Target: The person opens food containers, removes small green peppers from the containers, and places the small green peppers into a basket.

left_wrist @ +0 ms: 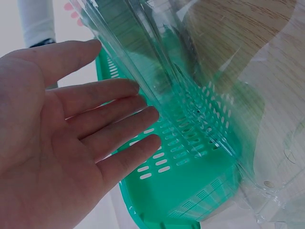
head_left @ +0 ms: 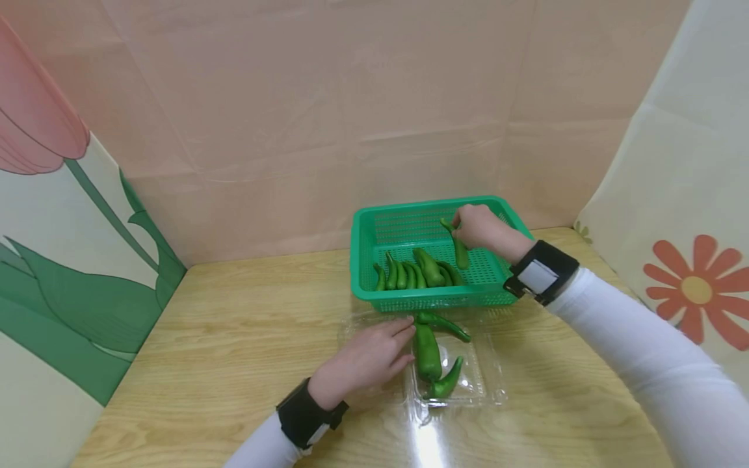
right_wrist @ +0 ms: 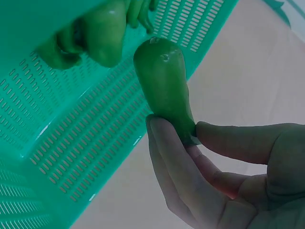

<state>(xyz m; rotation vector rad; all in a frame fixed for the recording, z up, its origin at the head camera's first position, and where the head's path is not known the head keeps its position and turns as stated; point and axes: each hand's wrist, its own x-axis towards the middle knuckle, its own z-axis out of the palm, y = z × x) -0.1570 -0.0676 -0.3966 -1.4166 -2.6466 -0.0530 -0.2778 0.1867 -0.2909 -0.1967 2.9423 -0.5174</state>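
Over the right part of the green basket (head_left: 364, 247), my right hand (head_left: 484, 229) pinches a green pepper (right_wrist: 162, 78) near its narrow stem end, between thumb and fingers. The pepper's blunt end points down toward the basket floor in the head view. Several more green peppers (head_left: 430, 268) lie in a row inside, left of that hand. In front of the basket stands an opened clear plastic clamshell box (head_left: 490, 380) holding a large pepper (head_left: 428, 354) and two thinner curved ones. My left hand (head_left: 368, 356) has its fingers extended, fingertips right at the box's middle edge.
The wooden table (head_left: 246, 331) carries the basket and the box. A pink backdrop sheet (head_left: 281, 143) rises close behind the basket. Printed cloths with a tulip (head_left: 41, 110) and an orange flower (head_left: 696, 289) hang at the left and right sides.
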